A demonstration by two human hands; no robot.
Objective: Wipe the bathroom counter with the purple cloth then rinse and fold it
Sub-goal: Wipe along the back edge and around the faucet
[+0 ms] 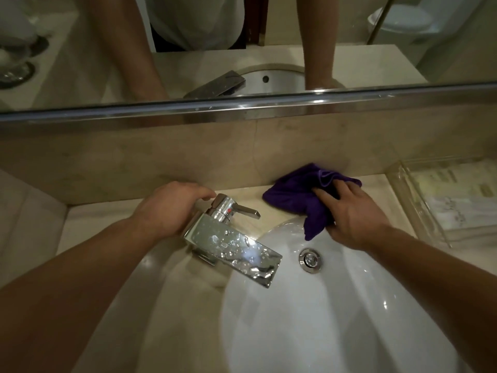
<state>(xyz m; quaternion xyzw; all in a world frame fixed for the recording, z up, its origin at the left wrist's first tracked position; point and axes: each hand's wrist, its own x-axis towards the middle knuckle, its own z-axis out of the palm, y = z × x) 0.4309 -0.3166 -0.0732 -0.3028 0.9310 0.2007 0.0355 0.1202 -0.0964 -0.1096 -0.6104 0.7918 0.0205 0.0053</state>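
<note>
Two hands in frame, both up at the back edge of the sink [349,305].

Your right hand [352,214] is on the purple cloth [293,200]. The fingers lie over it, mostly straight and spread, pressing it down rather than fisting it. The cloth is bunched, not folded. Most of it sits on the counter [375,193] right of the faucet [234,238], its far edge against the backsplash [161,149]. One corner hangs over the rim into the basin, just beside your thumb side.

Your left hand [172,208] is cupped against the left side of the faucet base, with one fingertip at the top cap. The far fingers are hidden behind the chrome, so I can't tell if you're actually gripping it.

Faucet details:
- The lever [248,211] points right and nothing touches it.
- There is a red dot on the cap.
- The flat spout reaches out over the basin and has water drops all over its top face.

The drain [310,259] sits just right of the spout tip.

A clear tray [411,208] sits on the counter at far right, near the cloth but apart from it, with pale printed packets inside — too blurred to read.

The mirror [80,63] above the backsplash reflects both forearms, the faucet and the basin rim.
</note>
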